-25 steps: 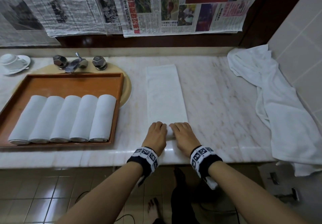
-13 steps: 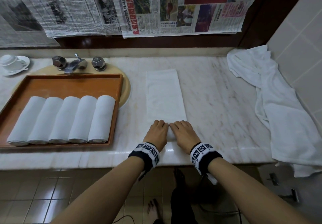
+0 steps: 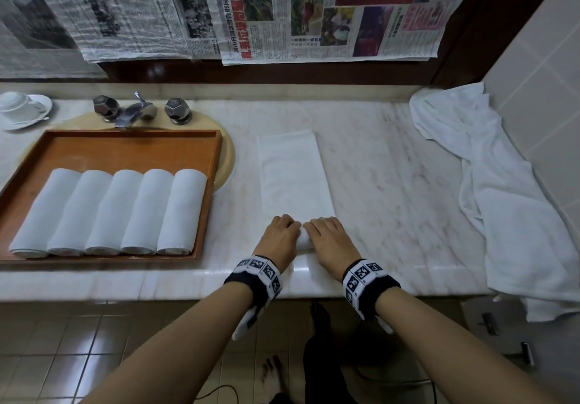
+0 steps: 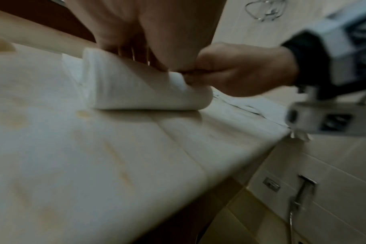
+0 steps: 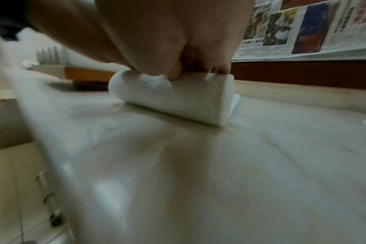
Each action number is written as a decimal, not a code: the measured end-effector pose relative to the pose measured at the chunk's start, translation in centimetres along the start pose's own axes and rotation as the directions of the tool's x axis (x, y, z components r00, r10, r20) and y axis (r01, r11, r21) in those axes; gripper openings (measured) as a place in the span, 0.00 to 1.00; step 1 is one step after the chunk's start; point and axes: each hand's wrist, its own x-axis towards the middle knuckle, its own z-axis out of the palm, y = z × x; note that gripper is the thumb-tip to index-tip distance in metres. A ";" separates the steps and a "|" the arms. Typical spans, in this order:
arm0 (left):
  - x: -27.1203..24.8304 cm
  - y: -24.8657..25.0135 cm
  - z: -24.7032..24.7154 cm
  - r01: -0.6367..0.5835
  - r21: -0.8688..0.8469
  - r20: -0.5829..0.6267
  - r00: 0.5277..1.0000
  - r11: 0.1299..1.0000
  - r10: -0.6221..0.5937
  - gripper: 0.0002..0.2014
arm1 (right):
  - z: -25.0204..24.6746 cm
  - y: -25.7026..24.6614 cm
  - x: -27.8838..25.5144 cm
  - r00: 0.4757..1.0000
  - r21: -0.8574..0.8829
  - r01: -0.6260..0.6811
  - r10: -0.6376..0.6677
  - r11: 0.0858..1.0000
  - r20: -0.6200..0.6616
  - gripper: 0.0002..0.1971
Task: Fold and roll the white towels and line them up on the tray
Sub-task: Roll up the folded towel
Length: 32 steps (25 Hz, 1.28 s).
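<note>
A folded white towel lies lengthwise on the marble counter, its near end wound into a roll. My left hand and right hand sit side by side on that roll, fingers curled over its top and thumbs tucked behind. The wooden tray at the left holds several rolled white towels in a row, with bare wood behind them.
A loose white towel drapes over the counter's right end and front edge. A tap and a cup on a saucer stand behind the tray. Newspaper sheets hang on the wall. The counter's front edge is close behind my wrists.
Both hands have moved a little away from me along the towel, and the roll under them has grown while the flat part has shortened.
</note>
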 end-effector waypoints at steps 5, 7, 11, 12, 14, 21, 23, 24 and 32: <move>-4.3 0.3 1.5 -0.162 -0.052 -0.230 0.962 0.985 0.146 0.20 | -1.0 -0.6 1.5 0.977 0.071 -0.072 0.056 0.995 0.204 0.15; -3.3 -0.3 1.4 -0.138 -0.049 -0.204 0.971 0.989 0.126 0.21 | -0.4 -1.2 0.1 0.994 0.089 -0.104 0.101 0.991 0.032 0.15; 0.2 -0.6 0.1 -0.040 0.007 0.060 0.997 0.999 0.039 0.19 | 1.5 -1.2 -1.9 0.997 -0.022 -0.075 0.075 0.997 -0.028 0.26; 0.3 -0.5 0.1 -0.012 0.016 0.058 0.998 1.000 0.011 0.19 | 1.2 -0.9 -1.5 0.998 -0.017 -0.065 0.065 0.998 -0.011 0.26; -0.8 0.0 0.4 0.000 0.008 -0.063 0.998 1.000 0.000 0.20 | 0.2 -0.3 -0.2 0.998 0.037 -0.054 0.053 0.998 0.029 0.26; -2.4 -1.1 2.0 -0.154 0.058 -0.151 0.975 0.986 0.161 0.20 | -0.6 -0.8 0.8 0.996 0.104 -0.091 0.088 0.990 0.030 0.20; -0.4 -1.4 0.6 -0.118 0.039 -0.034 0.992 0.992 0.119 0.19 | 0.2 -0.7 -0.4 0.995 0.077 -0.044 0.051 0.996 -0.087 0.22; 0.4 -1.3 -0.1 -0.092 0.031 0.046 0.995 0.995 0.090 0.18 | 0.5 -0.7 -0.9 0.997 0.043 -0.025 0.028 0.999 -0.076 0.25; -3.3 0.4 1.4 -0.155 0.057 -0.138 0.977 0.986 0.161 0.24 | -1.1 -0.2 2.3 0.988 0.067 -0.049 0.038 0.997 0.152 0.17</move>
